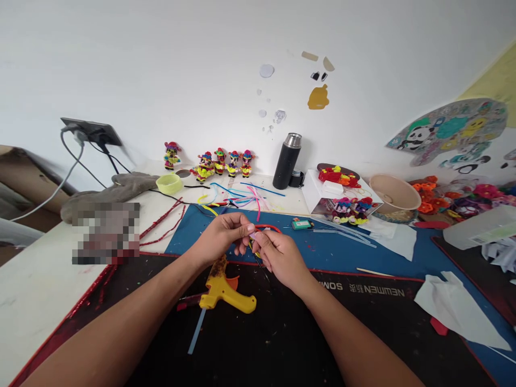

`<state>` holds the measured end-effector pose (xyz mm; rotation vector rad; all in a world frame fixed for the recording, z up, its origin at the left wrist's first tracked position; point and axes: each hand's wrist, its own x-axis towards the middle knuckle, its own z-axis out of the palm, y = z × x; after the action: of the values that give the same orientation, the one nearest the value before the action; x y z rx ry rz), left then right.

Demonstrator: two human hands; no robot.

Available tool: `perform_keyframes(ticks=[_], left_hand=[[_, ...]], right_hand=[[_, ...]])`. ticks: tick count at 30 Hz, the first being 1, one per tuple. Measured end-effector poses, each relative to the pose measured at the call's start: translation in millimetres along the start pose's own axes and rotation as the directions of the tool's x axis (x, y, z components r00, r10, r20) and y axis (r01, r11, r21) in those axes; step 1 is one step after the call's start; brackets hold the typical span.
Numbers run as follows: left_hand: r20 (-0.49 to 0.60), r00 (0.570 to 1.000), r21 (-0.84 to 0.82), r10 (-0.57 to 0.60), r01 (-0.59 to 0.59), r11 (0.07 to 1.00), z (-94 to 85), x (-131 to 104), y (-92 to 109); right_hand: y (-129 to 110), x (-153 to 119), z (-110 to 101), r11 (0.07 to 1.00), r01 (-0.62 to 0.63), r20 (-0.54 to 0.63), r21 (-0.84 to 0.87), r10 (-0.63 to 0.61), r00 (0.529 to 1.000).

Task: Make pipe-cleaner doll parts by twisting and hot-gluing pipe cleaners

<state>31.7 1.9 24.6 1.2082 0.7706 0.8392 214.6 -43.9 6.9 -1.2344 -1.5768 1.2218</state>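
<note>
My left hand (226,236) and my right hand (280,255) meet above the black mat (282,333). Between their fingertips is a small pale piece (253,235), pinched from both sides; its exact shape is mostly hidden by the fingers. Behind my fingers, a red strip (268,228) curves, with bits of yellow below it. A yellow glue gun (228,295) lies on the mat below my left hand, a translucent glue stick (196,331) sticking out of its back end.
Along the wall stand small colourful figures (233,164) and a black thermos (286,161). Fuzzy stems (242,196) lie behind my hands. At right are a white box (318,196), glue sticks (346,232), a beige bowl (395,192) and white paper (455,306).
</note>
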Motion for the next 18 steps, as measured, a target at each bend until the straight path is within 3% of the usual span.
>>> perform_keyframes(ticks=[8,18], left_hand=[[0.068,0.997,-0.253,-0.031,0.048,0.966,-1.5,3.8,-3.5],[0.065,0.994,-0.276,-0.084,0.099,0.956,-3.3,4.2,-6.6]], right_hand=[[-6.0,2.7,-0.8,0.983,-0.032,-0.019,0.182,0.036,0.999],[-3.5,2.7,-1.2,0.986,-0.017,0.008,0.163,0.016,1.0]])
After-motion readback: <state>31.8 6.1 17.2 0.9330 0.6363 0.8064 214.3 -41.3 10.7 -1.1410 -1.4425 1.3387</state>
